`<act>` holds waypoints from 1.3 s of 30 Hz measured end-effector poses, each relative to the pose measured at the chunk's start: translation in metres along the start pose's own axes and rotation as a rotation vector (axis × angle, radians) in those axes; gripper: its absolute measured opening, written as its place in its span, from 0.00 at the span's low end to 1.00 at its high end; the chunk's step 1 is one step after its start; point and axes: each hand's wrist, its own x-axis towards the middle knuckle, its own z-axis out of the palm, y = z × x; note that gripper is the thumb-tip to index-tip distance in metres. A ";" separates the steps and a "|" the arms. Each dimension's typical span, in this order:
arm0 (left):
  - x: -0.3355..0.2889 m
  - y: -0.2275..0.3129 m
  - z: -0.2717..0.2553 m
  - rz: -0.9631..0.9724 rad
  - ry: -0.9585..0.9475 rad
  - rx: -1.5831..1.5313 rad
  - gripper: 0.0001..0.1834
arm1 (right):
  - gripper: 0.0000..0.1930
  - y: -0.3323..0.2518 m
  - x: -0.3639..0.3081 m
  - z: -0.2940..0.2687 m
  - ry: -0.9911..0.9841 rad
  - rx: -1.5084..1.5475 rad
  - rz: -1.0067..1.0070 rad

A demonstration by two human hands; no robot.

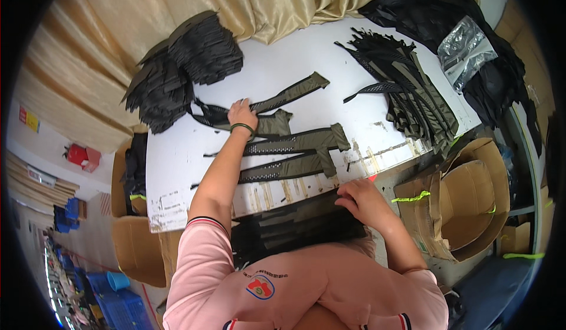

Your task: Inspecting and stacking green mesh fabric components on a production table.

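Several olive-and-black fabric straps (312,139) with mesh sections lie spread across the middle of a white desk (277,56). The person's left hand (242,115) rests palm down on the farther, overlapping straps, fingers nearly straight; whether it grips one cannot be told. The right hand (358,199) is at the desk's near edge, fingers loosely bent, above dark fabric (295,227); any hold is unclear. Stacked black fabric pieces (206,50) sit at the far left, a heap of similar straps (421,106) at the right, beside an open cardboard box (421,212).
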 end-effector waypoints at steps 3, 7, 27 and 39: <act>0.018 0.004 -0.003 -0.113 -0.324 0.180 0.24 | 0.09 0.002 -0.006 -0.006 0.041 0.008 0.038; 0.019 0.013 -0.012 0.004 -0.383 0.255 0.18 | 0.08 0.007 -0.013 -0.010 0.112 0.034 0.049; -0.237 -0.017 -0.199 0.097 -1.116 -1.343 0.07 | 0.18 0.015 0.043 0.058 0.366 1.909 0.587; -0.232 0.094 -0.146 0.105 -0.647 -1.455 0.20 | 0.19 -0.032 0.022 0.077 0.355 1.101 0.261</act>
